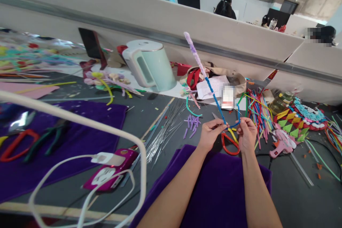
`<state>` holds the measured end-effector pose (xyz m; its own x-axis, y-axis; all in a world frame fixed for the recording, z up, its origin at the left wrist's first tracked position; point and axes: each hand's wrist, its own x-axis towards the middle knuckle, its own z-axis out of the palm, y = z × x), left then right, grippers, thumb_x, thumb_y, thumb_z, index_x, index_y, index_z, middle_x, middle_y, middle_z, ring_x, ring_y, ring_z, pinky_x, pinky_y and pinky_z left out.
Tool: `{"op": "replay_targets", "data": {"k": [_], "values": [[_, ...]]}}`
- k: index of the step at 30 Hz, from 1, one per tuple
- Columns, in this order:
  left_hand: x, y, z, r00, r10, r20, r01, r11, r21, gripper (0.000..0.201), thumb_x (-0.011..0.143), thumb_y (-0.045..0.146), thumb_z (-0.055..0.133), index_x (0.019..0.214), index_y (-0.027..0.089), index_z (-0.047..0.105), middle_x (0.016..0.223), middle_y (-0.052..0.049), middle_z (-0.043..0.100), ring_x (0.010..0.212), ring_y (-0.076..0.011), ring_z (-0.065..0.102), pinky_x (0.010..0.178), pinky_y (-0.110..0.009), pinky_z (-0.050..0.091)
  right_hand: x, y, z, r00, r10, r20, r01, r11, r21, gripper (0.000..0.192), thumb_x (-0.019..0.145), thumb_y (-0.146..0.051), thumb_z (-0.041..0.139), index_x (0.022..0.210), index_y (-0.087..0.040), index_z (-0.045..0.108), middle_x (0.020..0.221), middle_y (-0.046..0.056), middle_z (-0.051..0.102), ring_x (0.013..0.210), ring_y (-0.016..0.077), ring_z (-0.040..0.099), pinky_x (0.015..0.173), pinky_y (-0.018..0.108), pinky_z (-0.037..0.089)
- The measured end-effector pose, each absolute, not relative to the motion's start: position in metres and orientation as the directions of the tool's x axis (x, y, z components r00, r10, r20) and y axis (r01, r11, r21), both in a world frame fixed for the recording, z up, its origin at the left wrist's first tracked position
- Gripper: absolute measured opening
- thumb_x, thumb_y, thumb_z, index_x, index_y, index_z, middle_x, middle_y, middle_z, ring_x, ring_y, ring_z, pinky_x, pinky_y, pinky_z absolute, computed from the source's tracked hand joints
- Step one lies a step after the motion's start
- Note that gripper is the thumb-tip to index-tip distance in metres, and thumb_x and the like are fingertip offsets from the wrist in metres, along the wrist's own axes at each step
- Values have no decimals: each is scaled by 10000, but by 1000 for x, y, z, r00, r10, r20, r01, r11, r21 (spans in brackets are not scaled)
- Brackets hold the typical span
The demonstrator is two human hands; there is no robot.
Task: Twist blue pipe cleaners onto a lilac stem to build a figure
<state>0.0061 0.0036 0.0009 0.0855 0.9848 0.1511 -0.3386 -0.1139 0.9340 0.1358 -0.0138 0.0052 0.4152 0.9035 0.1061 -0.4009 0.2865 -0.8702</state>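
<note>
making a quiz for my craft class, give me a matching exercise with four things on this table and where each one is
Things:
1. kettle
2. scissors
3. glue gun
4. blue pipe cleaner

Places:
A. pinched between the left hand and right hand
B. on the table right of the right hand
C. at the back, near the low wall
D. flat on the table just under the hands

Pairs: 1-C, 2-D, 3-B, 4-A
</note>
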Motion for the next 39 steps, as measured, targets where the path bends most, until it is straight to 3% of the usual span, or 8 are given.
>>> {"op": "replay_targets", "data": {"k": [8, 17, 39], "values": [[5, 4, 0, 81, 962, 260, -231, -236, 944, 149, 694, 305, 709, 721, 159, 717, 741, -48, 682, 675, -160, 606, 647, -262, 489, 134, -14, 4, 445, 888, 114, -341, 285, -896, 204, 756, -344, 656, 816, -151, 621, 812, 64, 697, 513, 62, 491, 440, 169, 368], [7, 5, -2, 48, 958, 283, -173, -271, 947, 116, 702, 278, 696, 722, 167, 720, 735, -41, 674, 671, -158, 606, 649, -257, 487, 137, -12, 2, 351, 934, 61, -425, 217, -879, 217, 706, -311, 711, 837, -170, 612, 830, 38, 691, 528, 58, 508, 453, 163, 397], [9, 9, -8, 48, 998, 43, -353, -24, 935, 215, 633, 317, 752, 739, 137, 700, 724, -42, 696, 663, -165, 636, 648, -292, 540, 138, -12, -1, 208, 974, 92, -400, 171, -900, 236, 724, -388, 688, 788, -189, 577, 749, -8, 602, 502, 51, 455, 409, 149, 365]]}}
